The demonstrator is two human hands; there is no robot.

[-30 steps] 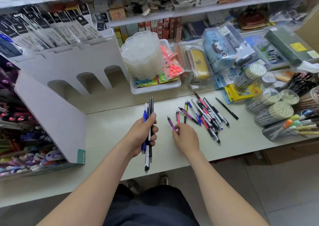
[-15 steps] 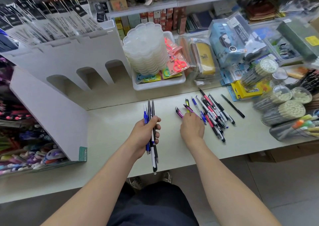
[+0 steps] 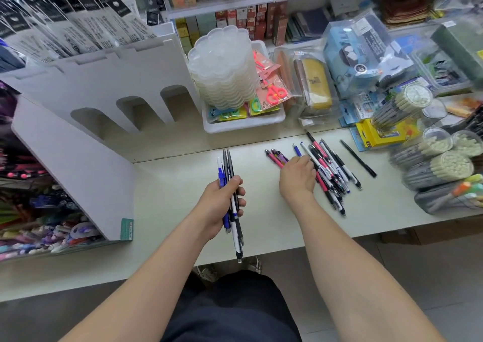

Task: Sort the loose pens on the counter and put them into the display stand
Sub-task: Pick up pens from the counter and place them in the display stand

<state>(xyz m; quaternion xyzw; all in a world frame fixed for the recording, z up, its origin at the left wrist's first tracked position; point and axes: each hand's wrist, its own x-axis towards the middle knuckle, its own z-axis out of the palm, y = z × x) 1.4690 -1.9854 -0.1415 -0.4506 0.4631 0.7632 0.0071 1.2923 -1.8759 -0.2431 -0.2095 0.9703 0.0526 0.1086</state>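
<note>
Now the loose pens (image 3: 330,170) lie on the table (image 3: 170,184) just right of the right hand (image 3: 296,178), long axes running far-left to near-right; its fingers (image 3: 304,161) curl onto the pile's edge, grip unclear. The left hand (image 3: 222,200) clasps a pen bundle (image 3: 227,162). The right hand has shifted right, past the pink pens (image 3: 277,157).

Nothing reads cleanly — the black header cards (image 3: 119,8) on the hanging packs (image 3: 86,28) bear a white brand word, too blurred to spell; the green label (image 3: 127,228) on the display stand (image 3: 78,164) is illegible.
</note>
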